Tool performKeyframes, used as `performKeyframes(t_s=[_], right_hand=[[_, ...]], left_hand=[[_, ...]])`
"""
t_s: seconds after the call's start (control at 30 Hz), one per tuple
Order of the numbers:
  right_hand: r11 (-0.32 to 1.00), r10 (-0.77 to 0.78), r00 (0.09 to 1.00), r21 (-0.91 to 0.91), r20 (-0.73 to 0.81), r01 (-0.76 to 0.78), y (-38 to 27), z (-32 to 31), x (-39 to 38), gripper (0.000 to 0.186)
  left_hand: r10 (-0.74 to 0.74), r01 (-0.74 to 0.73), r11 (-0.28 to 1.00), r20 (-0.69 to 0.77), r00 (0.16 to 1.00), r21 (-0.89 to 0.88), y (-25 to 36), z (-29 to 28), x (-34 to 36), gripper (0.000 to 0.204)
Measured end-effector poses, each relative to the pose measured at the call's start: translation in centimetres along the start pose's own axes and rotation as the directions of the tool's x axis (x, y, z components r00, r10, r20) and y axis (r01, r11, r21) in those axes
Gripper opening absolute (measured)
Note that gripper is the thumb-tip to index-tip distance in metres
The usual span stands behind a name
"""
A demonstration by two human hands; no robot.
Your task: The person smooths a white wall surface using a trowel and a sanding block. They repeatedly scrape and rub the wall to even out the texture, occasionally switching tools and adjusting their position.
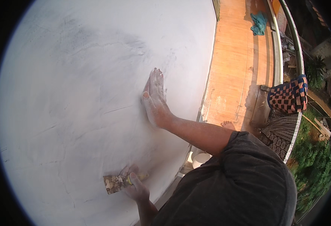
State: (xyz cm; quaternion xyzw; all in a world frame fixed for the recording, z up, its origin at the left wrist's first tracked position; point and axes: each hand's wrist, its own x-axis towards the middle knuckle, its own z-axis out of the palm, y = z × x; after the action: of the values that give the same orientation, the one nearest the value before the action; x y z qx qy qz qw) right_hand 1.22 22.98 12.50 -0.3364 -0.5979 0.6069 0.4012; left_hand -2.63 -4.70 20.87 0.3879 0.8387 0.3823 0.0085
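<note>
Against a pale, smudged, plastered wall [71,98], my right hand [156,100] lies flat, its dust-coated fingers stretched out side by side; whatever may be under the palm is hidden. Lower down, my left hand [137,186] is closed round a putty knife [113,184] with a worn, plaster-caked blade and a yellowish handle, held close to the wall surface.
An orange plank floor [229,56] runs beside the wall, with a teal cloth [258,23], my bare foot [227,124] and a white bucket [200,160]. A checkered cloth item [287,94] hangs by a railing [298,60]; plants [312,169] lie beyond.
</note>
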Motion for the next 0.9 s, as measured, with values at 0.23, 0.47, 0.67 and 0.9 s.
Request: performKeyframes(t_s=[0.23,0.47,0.67,0.9], right_hand=[[0.988,-0.091,0.993,-0.120,0.073,0.099,0.9,2.4,-3.7,0.097],[0.981,0.160,0.932,0.157,-0.326,-0.114,0.1,-3.1,7.7,0.090],[0.962,-0.114,0.938,-0.200,0.326,0.187,-0.6,1.1,-5.2,0.093],[0.993,-0.114,0.974,0.007,-0.197,0.117,-1.3,-1.8,4.2,0.092]], left_hand=[[0.008,-0.008,1.000,0.006,1.000,0.025,0.1,-0.1,-0.2,0.032],[-0.044,0.043,0.997,0.024,0.999,0.060,0.8,-0.2,-0.2,0.034],[-0.068,0.067,0.991,0.009,0.998,0.120,0.7,-0.1,-0.3,0.034],[-0.056,0.054,0.993,0.022,0.998,0.103,0.5,-0.3,-0.3,0.034]])
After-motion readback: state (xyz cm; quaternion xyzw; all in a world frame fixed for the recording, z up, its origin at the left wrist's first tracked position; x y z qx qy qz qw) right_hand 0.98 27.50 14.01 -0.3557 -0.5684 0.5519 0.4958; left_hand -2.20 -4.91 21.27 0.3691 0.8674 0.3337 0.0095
